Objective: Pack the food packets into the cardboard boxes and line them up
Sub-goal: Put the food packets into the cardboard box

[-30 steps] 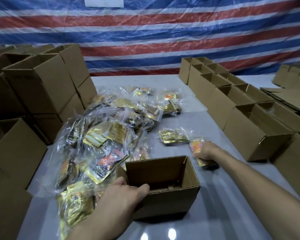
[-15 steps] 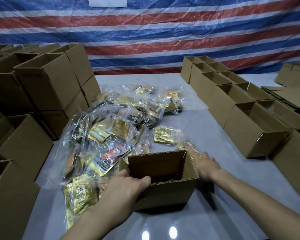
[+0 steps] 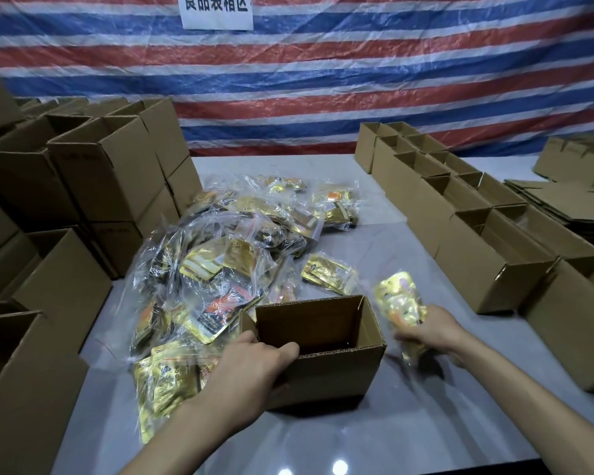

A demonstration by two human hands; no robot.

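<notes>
We hold the open box [image 3: 340,378] steady at the near middle of the table [image 3: 408,426] with our left hand [image 3: 254,366]. The thumb hooks over the near rim and the fingers [image 3: 245,338] wrap the near-left corner, so this hand is clamped on the cardboard. Our right hand [image 3: 434,332] is just beside the box's right wall, closed round the lower half of a gold food packet [image 3: 399,301]. The packet sticks up out of the fist, tilted and blurred. It is outside the box and not yet over the opening. The box looks empty to us, though the near wall hides part of its floor.

We judge the step in hand to be bringing this packet in over the right rim, and several things could spoil it:

- The packet looks glossy and slack, and we hold it low, so a quick swing could let it slide out and drop onto the table.
- Its free top corner could catch the right rim and crumple, or shove the light box sideways against our left hand.
- Our thumb inside the opening takes up room, so the packet may land on it or lie crooked.
- The heap of packets [image 3: 220,255] lies against the box's left side, and any shift of the box could drag loose ones along.
- The row of boxes [image 3: 494,286] to the right stands near our right arm, so a wide elbow could knock it out of line.
</notes>
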